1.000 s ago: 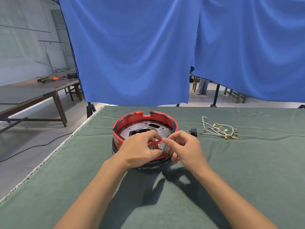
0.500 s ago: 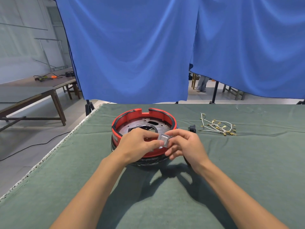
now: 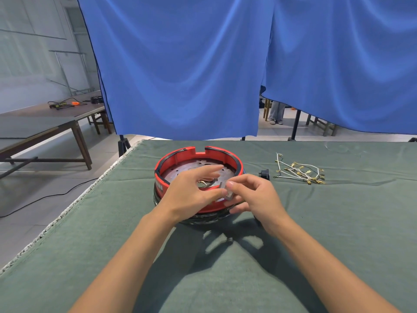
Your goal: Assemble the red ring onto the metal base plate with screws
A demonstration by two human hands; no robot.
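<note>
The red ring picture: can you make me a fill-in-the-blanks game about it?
1. The red ring sits on a table covered with a ______ cloth.
2. The small grey metal piece is pinched by the ______ hand.
3. The bundle of white wires lies to the ______ of the ring.
4. Behind the table hangs a ______ curtain.

Missing words: green; right; right; blue
</note>
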